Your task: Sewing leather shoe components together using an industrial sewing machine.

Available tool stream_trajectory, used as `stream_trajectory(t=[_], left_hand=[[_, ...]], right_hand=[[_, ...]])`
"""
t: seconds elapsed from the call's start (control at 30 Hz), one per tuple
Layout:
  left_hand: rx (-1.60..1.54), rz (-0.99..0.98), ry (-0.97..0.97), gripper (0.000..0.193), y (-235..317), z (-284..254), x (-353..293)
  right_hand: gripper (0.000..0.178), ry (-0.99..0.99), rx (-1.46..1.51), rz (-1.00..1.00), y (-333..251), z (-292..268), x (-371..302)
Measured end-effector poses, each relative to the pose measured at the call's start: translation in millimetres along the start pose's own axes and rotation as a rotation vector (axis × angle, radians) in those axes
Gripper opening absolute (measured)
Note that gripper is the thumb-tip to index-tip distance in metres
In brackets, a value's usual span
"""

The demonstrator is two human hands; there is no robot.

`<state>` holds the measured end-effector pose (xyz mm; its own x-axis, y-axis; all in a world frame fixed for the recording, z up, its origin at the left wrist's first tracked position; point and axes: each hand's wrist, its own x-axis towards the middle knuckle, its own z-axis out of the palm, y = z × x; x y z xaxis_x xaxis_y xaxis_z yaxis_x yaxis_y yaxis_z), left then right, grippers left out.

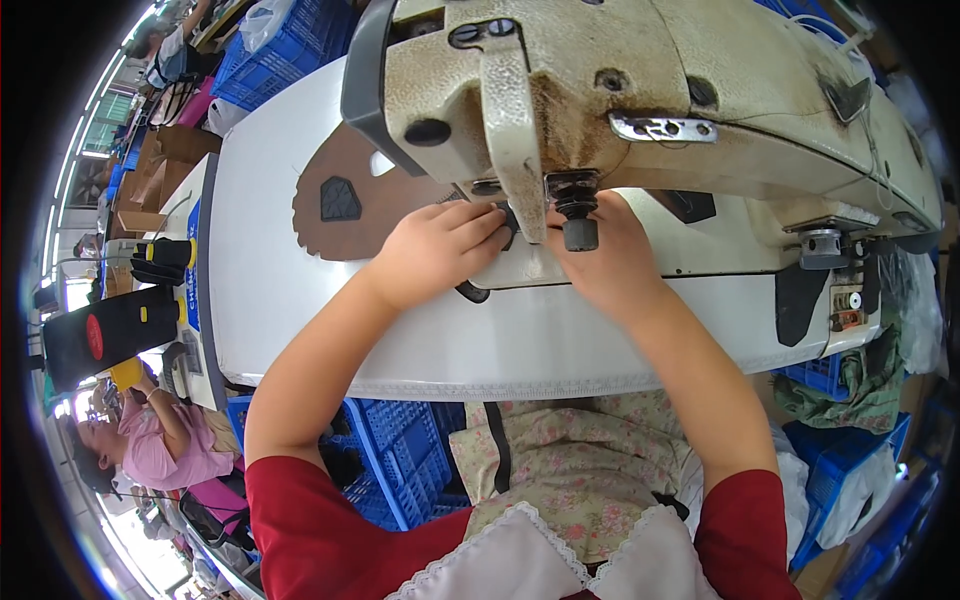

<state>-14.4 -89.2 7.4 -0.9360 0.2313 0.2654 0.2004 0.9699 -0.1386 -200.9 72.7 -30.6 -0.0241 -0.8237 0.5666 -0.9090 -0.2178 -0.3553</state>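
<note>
A large cream sewing machine (590, 90) stands over the white table, with worn, rust-stained patches around its head. My left hand (440, 250) lies left of the needle area, its fingers bent close together and pressing on a small black piece (509, 228). Just beyond that hand lies a flat brown piece (390, 222) with a scalloped edge, bearing a black angular patch (340, 199). On the other side, my right hand (608, 262) reaches in beneath the machine head. A dark knob (580, 234) and the head cover its fingertips, so what they touch is hidden.
Another black piece (690, 205) lies under the machine arm. The white table (300, 330) has a ruler-marked front edge. Blue crates (405, 455) stand below it, and another (285, 60) at the upper left. A person in pink (175, 445) sits at the left.
</note>
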Motion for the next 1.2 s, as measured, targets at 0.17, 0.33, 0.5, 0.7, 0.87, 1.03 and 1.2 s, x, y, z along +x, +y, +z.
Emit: stream_trajectory(t=[0.17, 0.33, 0.5, 0.7, 0.87, 1.03, 1.2], left_hand=[[0.120, -0.045, 0.031, 0.026, 13.3, 7.9, 0.0], [0.167, -0.063, 0.040, 0.036, 15.7, 8.5, 1.9], [0.158, -0.112, 0.084, 0.030, 17.4, 8.9, 5.6], [0.162, -0.150, 0.100, 0.024, 19.6, 12.5, 9.7], [0.170, -0.202, 0.123, 0.022, 18.9, 19.0, 8.6], [0.143, -0.214, 0.105, 0.023, 13.8, 16.7, 5.4], [-0.061, -0.096, -0.076, 0.029, -1.4, -1.7, 0.4]], right_hand=[[0.005, -0.032, -0.014, -0.075, -0.5, -1.4, 3.0], [0.005, 0.020, 0.040, -0.089, 2.1, 2.5, 2.8], [0.005, 0.014, 0.058, -0.079, 3.6, 4.3, 1.1], [0.015, -0.037, 0.076, -0.039, 6.2, 2.8, 1.2], [0.014, -0.006, 0.123, 0.054, 7.7, 3.6, 2.4], [0.007, 0.034, 0.187, 0.107, 4.4, 5.1, 4.2], [0.004, 0.011, 0.089, 0.087, 6.1, 5.6, 3.3]])
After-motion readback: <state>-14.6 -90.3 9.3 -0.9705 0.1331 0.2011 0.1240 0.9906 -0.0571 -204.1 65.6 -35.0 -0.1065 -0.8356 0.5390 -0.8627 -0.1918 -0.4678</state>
